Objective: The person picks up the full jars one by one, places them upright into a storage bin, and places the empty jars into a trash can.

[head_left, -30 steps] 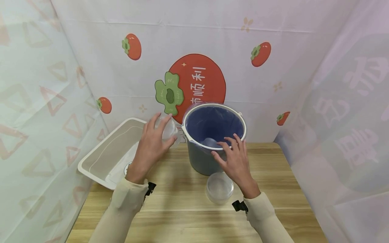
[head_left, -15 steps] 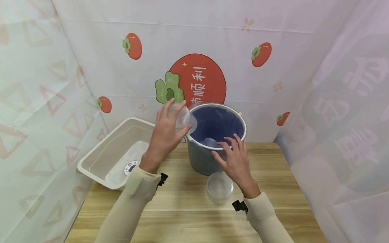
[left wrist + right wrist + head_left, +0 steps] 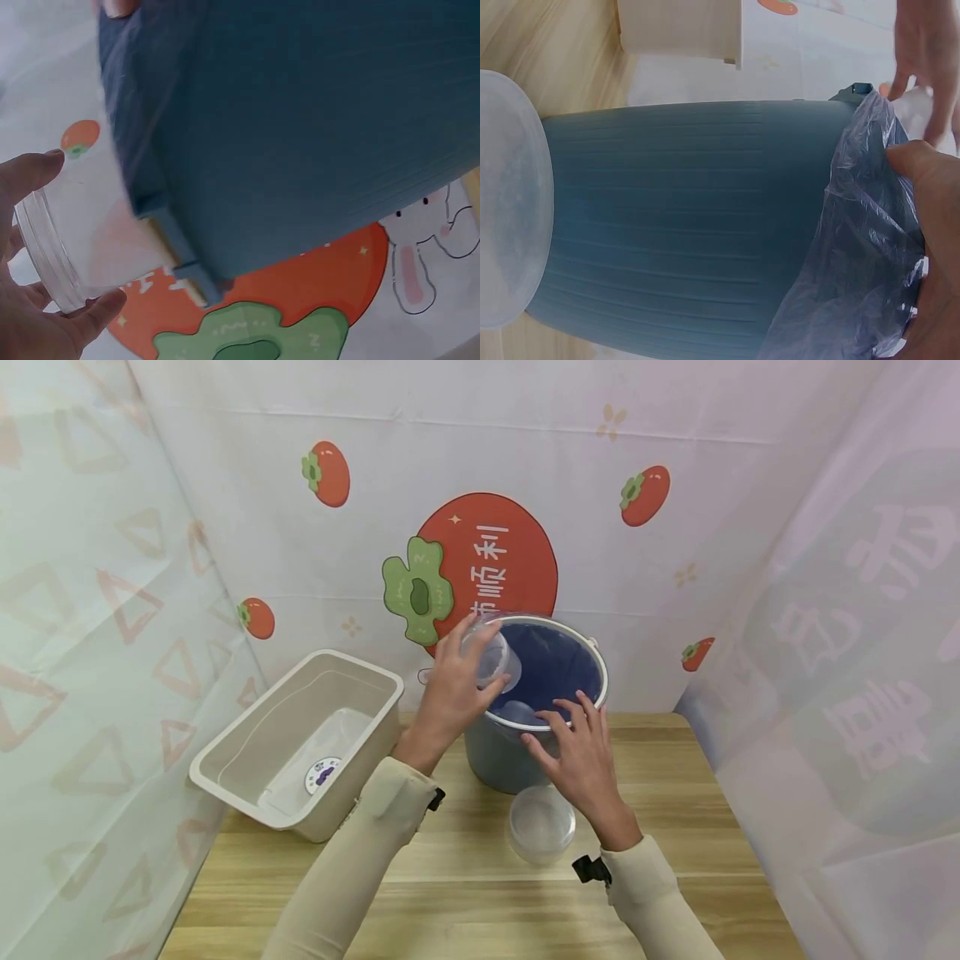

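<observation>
A wooden surface (image 3: 465, 885) carries a white bin (image 3: 300, 743) at left and a bucket (image 3: 525, 710) (blue liner). The right hand (image 3: 581, 764) rests spread fingers on its near rim. The left hand (image 3: 450, 689) grips a clear jar (image 3: 491, 656) over the bucket's left rim. A lid (image 3: 542, 822) lies nearer.

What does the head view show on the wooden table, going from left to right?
Cream rectangular plastic tub → left hand holding a clear plastic jar tilted over the bucket's rim → round clear plastic lid lying flat on the wooden table → right hand resting on the near rim of the blue-grey ribbed bucket.
</observation>
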Demonstrator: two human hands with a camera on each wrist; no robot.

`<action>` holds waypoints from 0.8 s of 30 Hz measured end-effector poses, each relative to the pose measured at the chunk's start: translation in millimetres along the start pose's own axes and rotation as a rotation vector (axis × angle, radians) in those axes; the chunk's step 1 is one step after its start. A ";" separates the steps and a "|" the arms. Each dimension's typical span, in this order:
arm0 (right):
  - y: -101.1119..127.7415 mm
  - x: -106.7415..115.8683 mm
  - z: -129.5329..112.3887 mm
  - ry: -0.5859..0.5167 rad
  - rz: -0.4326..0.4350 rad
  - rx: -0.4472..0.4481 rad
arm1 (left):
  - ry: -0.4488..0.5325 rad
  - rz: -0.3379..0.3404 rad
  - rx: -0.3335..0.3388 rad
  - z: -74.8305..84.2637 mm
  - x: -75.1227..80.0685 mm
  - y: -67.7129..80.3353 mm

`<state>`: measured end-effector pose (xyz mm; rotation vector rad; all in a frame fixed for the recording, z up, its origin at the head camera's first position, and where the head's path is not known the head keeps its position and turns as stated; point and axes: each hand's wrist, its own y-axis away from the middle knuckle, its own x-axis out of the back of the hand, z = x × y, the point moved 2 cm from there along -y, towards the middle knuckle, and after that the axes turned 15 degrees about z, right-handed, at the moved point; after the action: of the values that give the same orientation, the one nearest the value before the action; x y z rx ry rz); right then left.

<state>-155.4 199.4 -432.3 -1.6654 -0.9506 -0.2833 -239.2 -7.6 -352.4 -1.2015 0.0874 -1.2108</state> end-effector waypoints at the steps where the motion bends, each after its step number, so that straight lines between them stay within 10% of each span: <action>1: 0.0 -0.1 0.0 0.001 0.000 0.000 | -0.008 -0.010 0.000 -1.1 -4.1 1.6; 24: -0.3 0.6 0.8 0.011 -0.015 -0.001 | -0.138 -0.167 -0.040 -9.7 -35.2 19.9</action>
<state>-155.4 200.4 -432.0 -1.6565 -0.9553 -0.3021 -247.0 9.5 -389.5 -1.3446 -0.0939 -1.2717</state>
